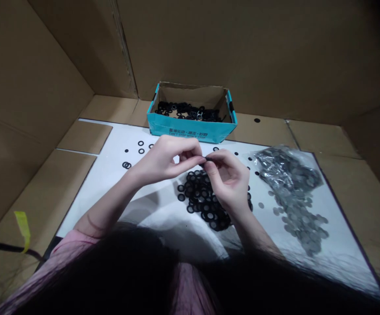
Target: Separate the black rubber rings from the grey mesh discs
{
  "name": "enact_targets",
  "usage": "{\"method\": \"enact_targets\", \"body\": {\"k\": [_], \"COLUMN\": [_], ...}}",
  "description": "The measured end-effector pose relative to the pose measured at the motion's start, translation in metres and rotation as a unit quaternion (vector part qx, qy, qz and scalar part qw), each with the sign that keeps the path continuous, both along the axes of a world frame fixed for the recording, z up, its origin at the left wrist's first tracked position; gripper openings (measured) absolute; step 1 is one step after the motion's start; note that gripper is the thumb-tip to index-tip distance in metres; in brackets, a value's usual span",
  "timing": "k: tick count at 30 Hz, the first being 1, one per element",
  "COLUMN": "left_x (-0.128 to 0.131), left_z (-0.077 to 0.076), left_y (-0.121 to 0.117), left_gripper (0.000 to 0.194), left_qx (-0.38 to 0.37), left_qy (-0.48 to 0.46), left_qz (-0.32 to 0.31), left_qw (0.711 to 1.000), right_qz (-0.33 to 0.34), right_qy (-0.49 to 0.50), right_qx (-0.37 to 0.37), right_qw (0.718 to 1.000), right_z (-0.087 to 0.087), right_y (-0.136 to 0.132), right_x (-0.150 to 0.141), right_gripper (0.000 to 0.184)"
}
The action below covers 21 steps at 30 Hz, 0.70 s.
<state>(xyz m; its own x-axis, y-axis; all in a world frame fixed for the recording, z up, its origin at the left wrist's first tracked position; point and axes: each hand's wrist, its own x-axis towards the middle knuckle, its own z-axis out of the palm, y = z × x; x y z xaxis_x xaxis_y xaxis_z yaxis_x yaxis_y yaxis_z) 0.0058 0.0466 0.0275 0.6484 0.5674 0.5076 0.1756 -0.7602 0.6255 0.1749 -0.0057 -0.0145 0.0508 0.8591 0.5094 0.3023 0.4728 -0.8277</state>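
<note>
My left hand and my right hand meet above the white board, thumbs and fingertips pinched together on a small black ring. Most of that ring is hidden by the fingers. Below them lies a heap of black rings, many with a grey disc in the centre. Behind the hands stands a blue cardboard box with loose black rings inside.
Grey discs spread on the right beside a clear plastic bag of more discs. Several loose rings lie on the left of the white board. Cardboard walls enclose the place. A black cable with yellow tape crosses at lower left.
</note>
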Motion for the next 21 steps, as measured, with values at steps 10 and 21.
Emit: {"method": "enact_targets", "body": {"k": [10,21], "left_x": [-0.026,-0.082], "left_z": [-0.002,-0.041], "left_y": [0.016,0.059], "left_gripper": [0.024,0.037], "left_qx": [-0.126,-0.182], "left_qy": [0.113,0.458], "left_qz": [0.08,0.178], "left_qw": [0.982,0.852], "right_qz": [-0.039,-0.11], "right_qy": [-0.257,-0.343], "right_qx": [-0.084,-0.176], "right_qw": [0.962,0.916], "right_z": [-0.006,-0.025], "right_y": [-0.008,-0.029], "right_x": [0.085,0.129], "right_gripper": [0.011,0.026]}}
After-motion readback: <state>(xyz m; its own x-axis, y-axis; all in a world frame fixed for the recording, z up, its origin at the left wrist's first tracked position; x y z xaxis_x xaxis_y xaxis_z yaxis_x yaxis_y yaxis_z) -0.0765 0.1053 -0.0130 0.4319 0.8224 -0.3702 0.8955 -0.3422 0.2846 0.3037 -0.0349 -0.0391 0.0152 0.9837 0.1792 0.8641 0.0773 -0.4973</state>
